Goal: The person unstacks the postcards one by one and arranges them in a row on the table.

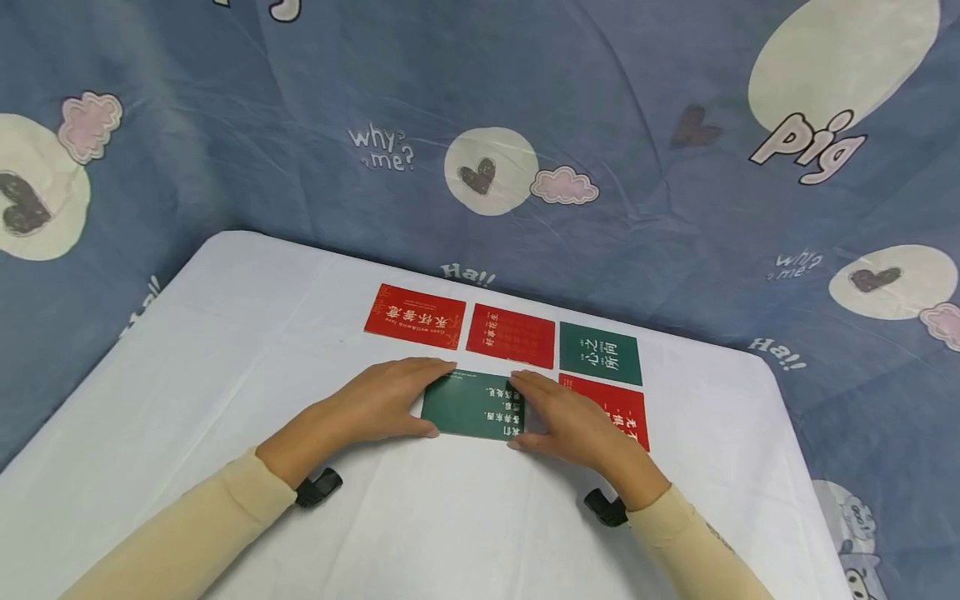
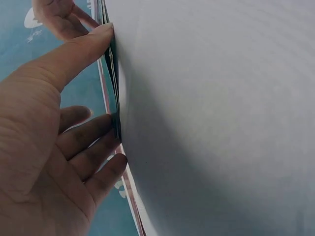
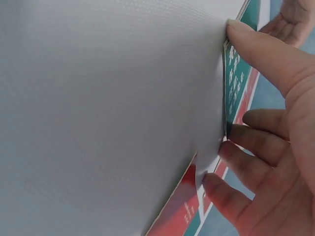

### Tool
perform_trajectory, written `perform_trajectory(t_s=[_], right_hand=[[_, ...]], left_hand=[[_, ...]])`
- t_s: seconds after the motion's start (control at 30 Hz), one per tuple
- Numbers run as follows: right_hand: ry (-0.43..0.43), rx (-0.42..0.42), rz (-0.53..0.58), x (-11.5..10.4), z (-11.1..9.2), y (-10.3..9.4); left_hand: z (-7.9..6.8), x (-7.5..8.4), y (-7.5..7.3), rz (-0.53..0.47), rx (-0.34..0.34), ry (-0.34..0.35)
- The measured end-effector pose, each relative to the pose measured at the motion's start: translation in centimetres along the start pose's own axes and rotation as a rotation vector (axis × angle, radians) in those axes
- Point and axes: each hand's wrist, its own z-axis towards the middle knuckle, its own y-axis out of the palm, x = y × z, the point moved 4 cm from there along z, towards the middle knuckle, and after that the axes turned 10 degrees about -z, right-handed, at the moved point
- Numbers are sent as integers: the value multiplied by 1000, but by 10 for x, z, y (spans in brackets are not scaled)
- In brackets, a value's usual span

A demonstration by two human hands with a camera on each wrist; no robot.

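Note:
A green card with white Chinese characters lies level between my two hands near the middle of the table. My left hand grips its left end, thumb at the near edge and fingertips at the far edge. At the opposite end, my right hand holds it the same way, covering part of the print. In the left wrist view, thin layered edges show between thumb and fingers. Right beside my right hand, a red card is partly hidden under the fingers and wrist.
Along the far side lie a red card, a second red card and another green card in a row. They rest on a white-covered table. A blue patterned cloth hangs behind the table's far edge.

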Motion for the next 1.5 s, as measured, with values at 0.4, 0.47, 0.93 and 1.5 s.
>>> perform_trajectory(t_s=[0.4, 0.47, 0.93, 1.5], right_hand=[[-7, 58, -15, 2, 0, 5], [-4, 61, -18, 2, -1, 6], [-11, 91, -45, 1, 1, 2], [-28, 160, -58, -29, 12, -26]], left_hand=[[2, -2, 1, -16, 5, -15], [2, -2, 2, -28, 3, -9], [1, 4, -5, -35, 18, 73], [-11, 6, -45, 72, -27, 74]])
